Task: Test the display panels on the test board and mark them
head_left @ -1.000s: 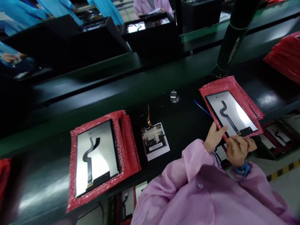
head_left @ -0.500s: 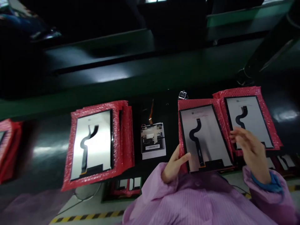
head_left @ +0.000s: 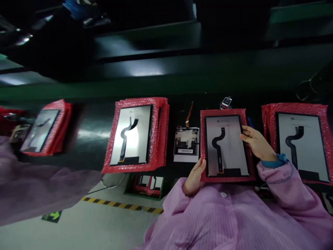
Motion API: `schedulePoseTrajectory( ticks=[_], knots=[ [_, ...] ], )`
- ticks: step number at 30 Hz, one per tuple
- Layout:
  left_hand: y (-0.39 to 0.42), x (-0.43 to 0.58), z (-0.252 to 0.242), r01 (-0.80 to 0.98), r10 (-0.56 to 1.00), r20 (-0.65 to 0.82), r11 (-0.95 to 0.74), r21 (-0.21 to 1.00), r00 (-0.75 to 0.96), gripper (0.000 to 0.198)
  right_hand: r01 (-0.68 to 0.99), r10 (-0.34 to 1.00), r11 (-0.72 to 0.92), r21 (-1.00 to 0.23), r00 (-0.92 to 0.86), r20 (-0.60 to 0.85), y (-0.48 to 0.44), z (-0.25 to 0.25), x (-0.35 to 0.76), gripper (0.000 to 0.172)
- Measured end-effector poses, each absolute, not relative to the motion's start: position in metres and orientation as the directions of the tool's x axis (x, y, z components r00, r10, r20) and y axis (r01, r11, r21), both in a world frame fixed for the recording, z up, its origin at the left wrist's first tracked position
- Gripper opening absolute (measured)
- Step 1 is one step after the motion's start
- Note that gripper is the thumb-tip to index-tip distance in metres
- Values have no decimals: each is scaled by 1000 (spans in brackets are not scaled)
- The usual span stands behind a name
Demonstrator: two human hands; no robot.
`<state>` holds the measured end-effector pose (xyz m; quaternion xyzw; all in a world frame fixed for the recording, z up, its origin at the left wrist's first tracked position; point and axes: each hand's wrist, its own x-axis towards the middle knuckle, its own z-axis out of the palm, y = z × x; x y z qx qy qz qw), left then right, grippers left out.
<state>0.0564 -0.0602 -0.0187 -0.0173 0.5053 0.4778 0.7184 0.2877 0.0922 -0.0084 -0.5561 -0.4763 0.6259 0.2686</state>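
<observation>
Left hand (head_left: 195, 177) closed, gripping the lower left edge of a red bubble-wrap pad (head_left: 202, 146), thumb up over the edge. Right hand (head_left: 256, 143) open, fingers (head_left: 246, 134) lying on the right side of a phone-style display panel (head_left: 223, 146). That panel in the middle of the pad, between both hands, with a black ribbon cable (head_left: 217, 149) curving down its face.

Just right of the right hand, a second red bubble-wrap pad (head_left: 267, 139) with another display panel (head_left: 304, 147) on it. Left of the held pad, a white card (head_left: 186, 158) with a bare circuit board (head_left: 186, 141) on top and a thin orange ribbon (head_left: 188, 114) sticking up. Further left, a thick stack of red bubble-wrap pads (head_left: 162, 132) under one more panel (head_left: 131, 135). Near the left edge of the frame, one more red stack (head_left: 62, 128), tilted and blurry.

Above the held pad, a small shiny metal thing (head_left: 226, 102) and the tip of a blue stick (head_left: 249, 121). Below the bench, a green bin (head_left: 147, 185) with more red pads inside. At the bottom, pink sleeves (head_left: 283, 187) with a blue cuff (head_left: 275, 162).
</observation>
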Motion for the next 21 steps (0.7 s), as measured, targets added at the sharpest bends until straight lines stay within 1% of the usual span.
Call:
schedulePoseTrajectory(
  ticks=[5, 7, 8, 10, 12, 14, 16, 18, 19, 20, 21],
  knots=[
    [-56, 49, -25, -679, 708, -698, 565, 469, 106, 65, 300, 893, -332, -894, -204, -400, 92, -13, 285, 46],
    [-56, 47, -28, -630, 744, -653, 576, 521, 139, 62, 380, 912, -285, -880, -174, -371, 93, -12, 284, 42],
    [-56, 45, -29, -593, 776, -615, 563, 576, 139, 61, 432, 923, -258, -864, -153, -353, 94, -10, 284, 40],
    [-57, 42, -33, -504, 850, -515, 495, 708, 112, 58, 555, 944, -206, -806, -104, -313, 97, -6, 283, 35],
    [-55, 40, -36, -405, 906, -414, 411, 817, 86, 53, 672, 953, -175, -719, -69, -296, 103, 1, 281, 29],
    [-51, 40, -38, -314, 935, -348, 352, 882, 73, 50, 761, 944, -172, -626, -55, -326, 110, 8, 279, 25],
    [-47, 41, -35, -223, 930, -358, 368, 903, 85, 53, 822, 922, -187, -537, -42, -384, 117, 15, 276, 24],
    [-46, 42, -28, -75, 895, -438, 444, 893, 84, 64, 865, 900, -197, -461, -26, -435, 122, 20, 273, 21],
    [-46, 42, -23, 45, 885, -464, 462, 886, 44, 67, 882, 894, -196, -428, -20, -448, 124, 23, 271, 20],
    [-48, 41, -18, 193, 891, -453, 449, 872, -24, 65, 896, 891, -189, -401, -15, -454, 124, 25, 269, 20],
    [-50, 38, -12, 358, 913, -395, 405, 842, -103, 59, 909, 892, -180, -376, -10, -451, 124, 27, 268, 21]
  ],
)
